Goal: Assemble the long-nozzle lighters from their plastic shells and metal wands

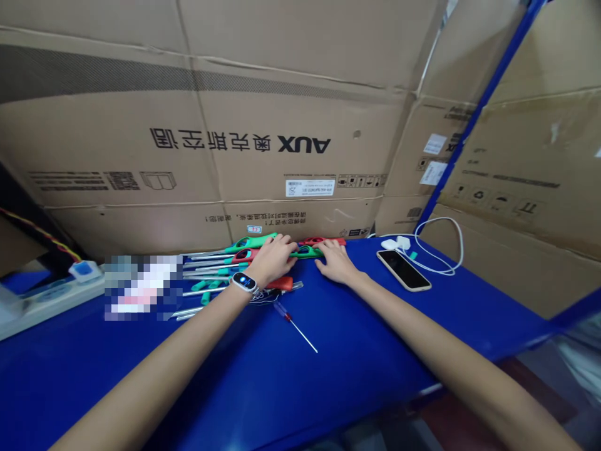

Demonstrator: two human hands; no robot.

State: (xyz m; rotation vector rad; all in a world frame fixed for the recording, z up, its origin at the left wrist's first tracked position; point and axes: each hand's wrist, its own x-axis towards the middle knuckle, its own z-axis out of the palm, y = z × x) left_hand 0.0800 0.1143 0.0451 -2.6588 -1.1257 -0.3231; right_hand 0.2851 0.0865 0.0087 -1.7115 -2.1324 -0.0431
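Several long-nosed lighters with red or green handles and metal barrels lie in a pile at the back of the blue table. My left hand [275,258], with a smart band on the wrist, reaches over the pile, its fingers closed at the left end of a green lighter [308,252]. At that lighter's right end are the fingers of my right hand [337,260], thumb apart below. A red lighter [323,241] lies just behind it. Another green lighter [253,242] and a red handle [280,284] show around my left hand. My palms hide part of the grips.
A screwdriver [298,329] lies in front of the pile. To the right are a phone [404,270] and a white charger cable [457,250]. A power strip [51,304] stands at the left. Cardboard [235,94] walls the back of the blue table [300,394].
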